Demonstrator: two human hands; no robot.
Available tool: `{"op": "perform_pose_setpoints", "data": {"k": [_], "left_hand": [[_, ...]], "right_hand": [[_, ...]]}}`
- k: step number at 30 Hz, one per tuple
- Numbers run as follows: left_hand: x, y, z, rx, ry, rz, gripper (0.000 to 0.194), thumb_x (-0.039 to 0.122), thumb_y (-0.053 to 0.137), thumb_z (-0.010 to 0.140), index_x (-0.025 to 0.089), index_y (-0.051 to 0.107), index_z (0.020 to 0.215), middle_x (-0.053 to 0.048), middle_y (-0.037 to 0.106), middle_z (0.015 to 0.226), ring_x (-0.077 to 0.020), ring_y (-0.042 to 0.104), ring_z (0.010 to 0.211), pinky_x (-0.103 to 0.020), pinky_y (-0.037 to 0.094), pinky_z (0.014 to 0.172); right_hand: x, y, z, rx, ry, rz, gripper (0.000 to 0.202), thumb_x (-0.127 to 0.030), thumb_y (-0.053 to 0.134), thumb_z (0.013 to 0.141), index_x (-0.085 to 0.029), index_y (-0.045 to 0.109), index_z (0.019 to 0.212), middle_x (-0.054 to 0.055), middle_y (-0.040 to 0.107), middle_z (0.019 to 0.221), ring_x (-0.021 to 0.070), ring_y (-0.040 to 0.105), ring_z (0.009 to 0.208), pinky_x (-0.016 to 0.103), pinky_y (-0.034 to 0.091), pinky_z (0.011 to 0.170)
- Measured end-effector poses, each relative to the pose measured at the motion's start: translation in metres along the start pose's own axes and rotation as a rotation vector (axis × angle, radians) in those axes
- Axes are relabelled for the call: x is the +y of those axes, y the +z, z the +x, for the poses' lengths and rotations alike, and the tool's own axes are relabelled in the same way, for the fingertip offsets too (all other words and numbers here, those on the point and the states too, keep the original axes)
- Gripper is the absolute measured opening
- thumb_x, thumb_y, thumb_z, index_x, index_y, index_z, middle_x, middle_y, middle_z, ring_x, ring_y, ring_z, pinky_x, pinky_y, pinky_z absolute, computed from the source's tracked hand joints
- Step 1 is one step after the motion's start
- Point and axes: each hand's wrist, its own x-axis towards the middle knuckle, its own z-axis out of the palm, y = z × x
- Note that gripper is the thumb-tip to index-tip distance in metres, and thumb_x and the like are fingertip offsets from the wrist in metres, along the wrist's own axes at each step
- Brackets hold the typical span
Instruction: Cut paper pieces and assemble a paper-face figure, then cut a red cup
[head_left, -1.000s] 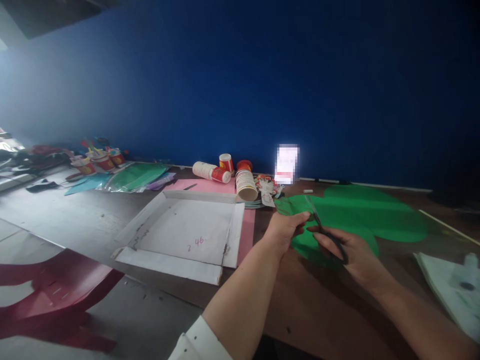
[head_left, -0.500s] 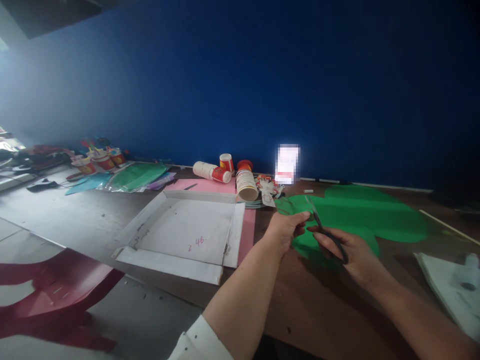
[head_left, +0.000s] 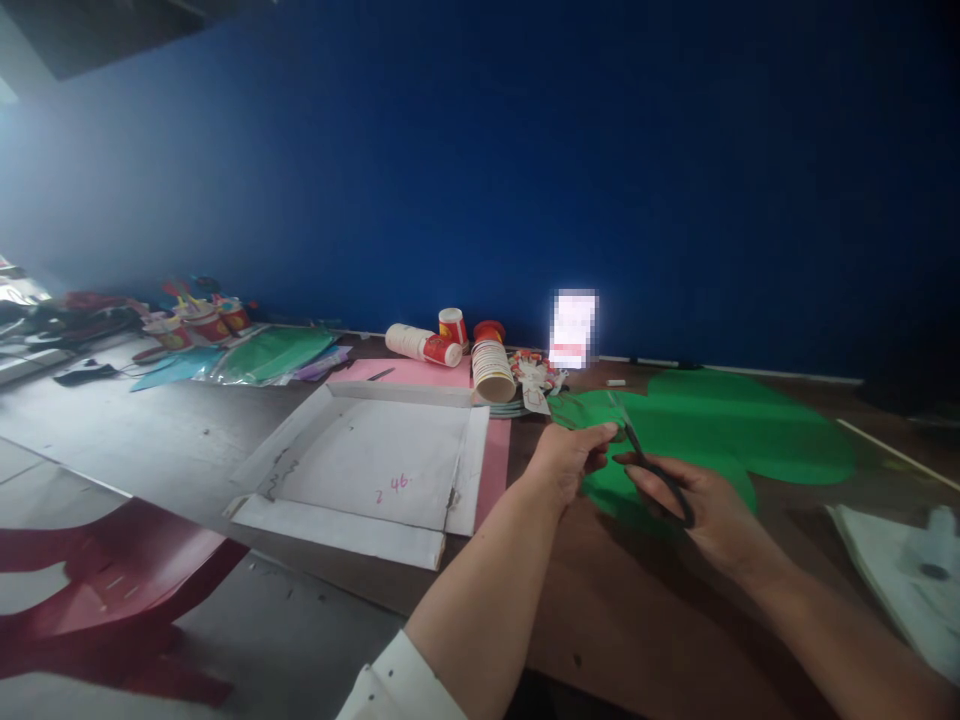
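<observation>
Black-handled scissors (head_left: 675, 488) are held in my right hand (head_left: 697, 500), with the blades pointing up and to the left. Just left of the blades, my left hand (head_left: 571, 455) is closed in a pinch on a small green piece, which is hard to make out. Beneath both hands lies a large green sheet with rounded lobes (head_left: 697, 425) on the brown table (head_left: 630, 620). A bright upright phone-like screen (head_left: 574, 330), pixelated, stands behind my left hand.
A shallow white box (head_left: 367, 460) rests on pink paper (head_left: 495, 470) to the left. Paper cups (head_left: 493, 370) lie behind it. Cups of tools (head_left: 204, 322) stand far left, near a red chair (head_left: 112, 580). White sheets (head_left: 892, 570) lie at the right.
</observation>
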Motion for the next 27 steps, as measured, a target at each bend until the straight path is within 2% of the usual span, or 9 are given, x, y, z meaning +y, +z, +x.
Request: {"op": "perform_pose_setpoints", "data": {"k": [10,16,22,27], "left_hand": [[-0.0003,-0.0004,0.0001,-0.002,0.000,0.005,0.036,0.032,0.087,0.049,0.013,0.062,0.067,0.001,0.055,0.060,-0.0076,0.049,0.056,-0.024,0.038,0.056],[0.0014,0.0010,-0.0011,0.006,-0.009,0.002,0.038,0.032,0.088,0.048,0.012,0.062,0.068,0.001,0.056,0.061,-0.0081,0.050,0.056,-0.023,0.038,0.055],[0.0041,-0.0003,0.0019,0.168,0.067,-0.017,0.044,0.039,0.087,0.051,0.016,0.064,0.080,0.000,0.061,0.070,-0.0093,0.053,0.059,-0.024,0.038,0.056],[0.0017,-0.0017,0.0045,0.152,0.069,0.070,0.040,0.039,0.086,0.050,0.015,0.064,0.074,0.000,0.061,0.068,-0.0099,0.052,0.059,-0.025,0.038,0.057]], "right_hand": [[-0.0001,-0.0010,0.0006,0.006,-0.015,-0.019,0.051,-0.060,0.067,0.076,-0.020,0.078,0.105,0.000,0.057,0.054,0.0149,0.049,0.052,0.026,0.038,0.048],[0.0004,-0.0005,0.0015,0.001,-0.022,-0.013,0.051,-0.060,0.067,0.076,-0.019,0.078,0.104,-0.001,0.055,0.053,0.0147,0.048,0.052,0.027,0.038,0.050],[-0.0018,0.0014,0.0005,0.020,-0.001,0.031,0.049,-0.059,0.069,0.074,-0.019,0.078,0.102,-0.001,0.057,0.054,0.0147,0.050,0.053,0.027,0.039,0.053],[0.0013,0.0017,0.0011,0.054,0.019,0.065,0.052,-0.059,0.069,0.074,-0.018,0.077,0.105,0.000,0.057,0.056,0.0146,0.049,0.054,0.027,0.037,0.052]]}}
